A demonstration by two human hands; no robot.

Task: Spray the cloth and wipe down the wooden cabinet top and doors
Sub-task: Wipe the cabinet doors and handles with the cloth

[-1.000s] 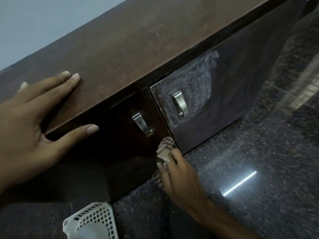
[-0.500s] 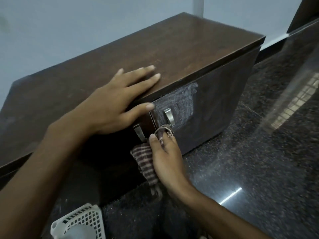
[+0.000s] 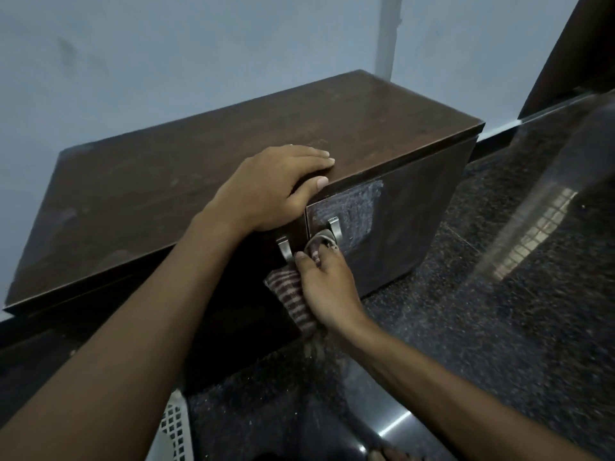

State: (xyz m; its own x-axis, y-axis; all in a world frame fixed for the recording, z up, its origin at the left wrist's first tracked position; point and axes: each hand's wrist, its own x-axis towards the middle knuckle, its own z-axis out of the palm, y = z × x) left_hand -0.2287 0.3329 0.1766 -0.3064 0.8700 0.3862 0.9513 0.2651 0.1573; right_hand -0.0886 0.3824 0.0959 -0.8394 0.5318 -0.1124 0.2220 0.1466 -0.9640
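Observation:
A low dark wooden cabinet stands against the pale wall. My left hand grips its front top edge, fingers on top and thumb over the lip. My right hand holds a striped cloth pressed against the doors, just below the two metal handles. The cloth's upper end wraps near the right handle and its lower end hangs down. The right door shows a hazy wiped patch around its handle. The left door lies mostly in shadow behind my left arm.
A white plastic lattice basket sits on the dark polished stone floor at the bottom left. A dark door frame rises at the upper right. A pale pipe runs up the wall behind the cabinet.
The view has pulled back and up from the cabinet. My left hand slid right along the top edge. My right hand rose with the cloth from low on the doors to the handles.

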